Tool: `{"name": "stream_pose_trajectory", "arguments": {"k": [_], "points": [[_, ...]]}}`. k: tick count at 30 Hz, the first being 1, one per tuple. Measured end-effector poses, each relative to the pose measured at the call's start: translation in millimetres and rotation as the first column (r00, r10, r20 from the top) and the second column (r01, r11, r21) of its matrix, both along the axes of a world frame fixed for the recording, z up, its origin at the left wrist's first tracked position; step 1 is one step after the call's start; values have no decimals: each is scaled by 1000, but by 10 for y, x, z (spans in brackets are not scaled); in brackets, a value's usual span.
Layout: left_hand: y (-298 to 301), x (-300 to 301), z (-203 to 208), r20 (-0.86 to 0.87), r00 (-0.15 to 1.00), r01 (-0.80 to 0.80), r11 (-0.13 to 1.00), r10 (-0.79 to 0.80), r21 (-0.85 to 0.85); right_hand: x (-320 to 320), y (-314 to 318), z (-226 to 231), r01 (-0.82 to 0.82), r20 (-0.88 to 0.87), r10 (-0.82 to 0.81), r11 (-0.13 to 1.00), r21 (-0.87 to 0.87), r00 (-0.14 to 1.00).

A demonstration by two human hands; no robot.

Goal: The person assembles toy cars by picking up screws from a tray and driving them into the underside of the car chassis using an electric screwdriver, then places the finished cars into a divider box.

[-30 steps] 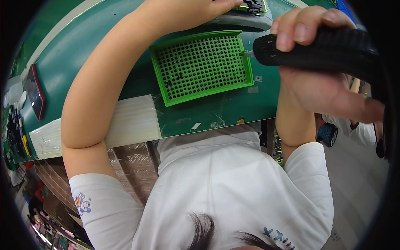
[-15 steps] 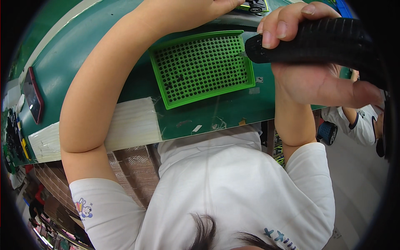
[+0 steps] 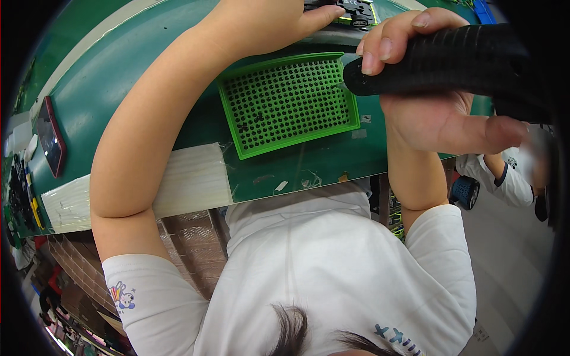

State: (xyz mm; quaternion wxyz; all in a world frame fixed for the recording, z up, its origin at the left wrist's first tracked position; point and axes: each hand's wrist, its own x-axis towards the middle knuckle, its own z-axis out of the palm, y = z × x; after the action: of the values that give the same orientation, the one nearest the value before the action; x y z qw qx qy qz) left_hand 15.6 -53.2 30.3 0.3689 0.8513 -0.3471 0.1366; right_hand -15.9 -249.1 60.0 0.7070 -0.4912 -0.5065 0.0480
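At the top edge, my left hand (image 3: 267, 26) lies against a black toy car chassis (image 3: 356, 13) with small wheels and yellow-green edging. Its thumb stretches along the near side of the chassis; the other fingers are out of view. My right hand (image 3: 427, 118) is wrapped round a thick black ribbed tool (image 3: 439, 62), apparently an electric screwdriver. The tool's rounded end points left, over the right side of a green tray (image 3: 297, 145). Rows of small dark round pieces or holes fill this tray, with a few loose dark bits at its left.
A phone with a red edge (image 3: 52, 136) lies on the green table (image 3: 136, 65) at the left. White foam sheeting (image 3: 196, 175) covers part of the near edge. Black parts and a yellow-handled tool (image 3: 34, 204) sit far left. Another person's sleeve (image 3: 504, 169) shows at the right.
The tray and table appear slightly lower, and more of the chassis shows at the top. My right hand and the black tool appear a little further left.
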Motion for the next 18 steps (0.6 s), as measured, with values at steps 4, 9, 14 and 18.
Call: {"name": "stream_pose_trajectory", "arguments": {"k": [4, 9, 14, 18], "points": [[6, -2, -22, 22, 1000, 7, 1000, -6, -13, 12, -22, 5, 5, -6, -5, 999, -39, 1000], [3, 16, -13, 41, 999, 8, 1000, -8, -13, 142, -85, -5, -55, 43, 57, 997, -50, 997], [-20, 11, 53, 18, 1000, 16, 999, -16, -36, 148, -145, 208, -57, 41, 62, 993, -101, 997], [9, 6, -40, 20, 1000, -23, 1000, 23, -7, 327, -279, 440, 18, 154, 3, 990, -137, 988]]}}
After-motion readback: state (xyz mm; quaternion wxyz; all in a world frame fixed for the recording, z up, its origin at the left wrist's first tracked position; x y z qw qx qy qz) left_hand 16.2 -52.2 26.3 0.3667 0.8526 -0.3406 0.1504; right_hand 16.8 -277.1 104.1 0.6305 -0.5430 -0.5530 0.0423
